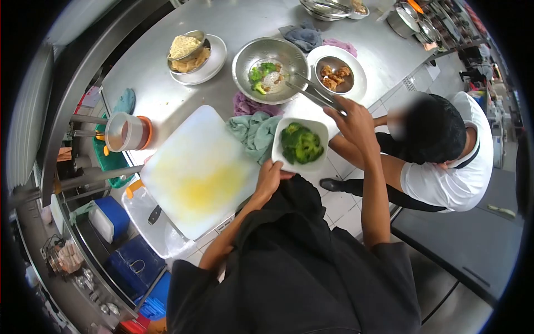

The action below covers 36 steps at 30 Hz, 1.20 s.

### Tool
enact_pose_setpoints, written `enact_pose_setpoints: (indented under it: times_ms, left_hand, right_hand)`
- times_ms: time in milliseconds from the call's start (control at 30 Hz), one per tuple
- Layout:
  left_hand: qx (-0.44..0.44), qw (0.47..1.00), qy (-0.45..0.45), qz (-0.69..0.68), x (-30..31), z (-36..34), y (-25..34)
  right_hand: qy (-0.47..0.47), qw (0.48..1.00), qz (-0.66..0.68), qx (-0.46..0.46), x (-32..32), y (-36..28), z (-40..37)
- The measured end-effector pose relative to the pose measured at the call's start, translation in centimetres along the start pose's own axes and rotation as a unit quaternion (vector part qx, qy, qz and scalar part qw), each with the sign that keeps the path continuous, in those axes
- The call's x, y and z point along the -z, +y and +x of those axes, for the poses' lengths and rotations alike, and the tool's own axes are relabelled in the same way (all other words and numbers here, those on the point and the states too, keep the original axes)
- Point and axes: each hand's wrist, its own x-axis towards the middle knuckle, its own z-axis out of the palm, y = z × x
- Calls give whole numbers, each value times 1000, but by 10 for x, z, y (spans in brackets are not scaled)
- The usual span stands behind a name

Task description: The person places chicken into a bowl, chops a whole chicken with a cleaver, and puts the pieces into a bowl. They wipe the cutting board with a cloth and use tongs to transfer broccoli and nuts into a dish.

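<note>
My left hand (272, 181) grips the lower left edge of a white square bowl (311, 167) filled with broccoli florets (301, 143). In my right hand (352, 125) is a pair of metal tongs (316, 96), closed around by the fingers. The tongs' tips reach over the right side of a steel colander (245, 62), where a few broccoli pieces (258, 74) and small brown bits lie. Whether the tips pinch anything is too small to tell. To the right, a metal bowl of browned pieces (335, 78) sits on a white plate (360, 69).
A stained white cutting board (194, 161) lies left of me, with a green cloth (256, 135) beside it. Farther back are a noodle bowl (186, 47) on plates and a clear container (124, 132). A person in white (459, 161) bends close at the right.
</note>
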Motion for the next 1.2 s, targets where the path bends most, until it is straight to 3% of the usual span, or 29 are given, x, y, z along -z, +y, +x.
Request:
enact_pose_setpoints:
  times_ms: [133, 267, 333, 500, 567, 633, 833, 1000, 1200]
  left_hand:
    - [13, 996, 81, -41, 59, -57, 1]
    - [-14, 982, 189, -25, 112, -83, -2]
    - [-65, 967, 242, -39, 133, -83, -6]
    - [-71, 953, 289, -50, 162, -73, -14]
    - [-56, 957, 277, -58, 163, -70, -12]
    - [-50, 959, 272, -58, 165, -66, -19]
    - [-29, 959, 279, -39, 163, -72, -16]
    - [-92, 943, 319, -33, 166, -71, -22]
    - [-89, 944, 317, -30, 162, -75, -19]
  right_hand:
    - [-78, 988, -129, 37, -60, 12, 81]
    - [-62, 983, -147, 87, -120, 52, 130]
    - [-53, 986, -150, 47, -128, 54, 142]
    - [-70, 982, -152, 85, -67, -41, 83]
    - [-25, 990, -45, 132, -77, -67, 47]
    - [-99, 984, -3, 151, -86, -105, 10]
    - [-138, 968, -23, 210, -142, -108, -54]
    - [-115, 979, 0, 169, -152, -101, -79]
    - [-135, 980, -12, 143, -159, -98, -97]
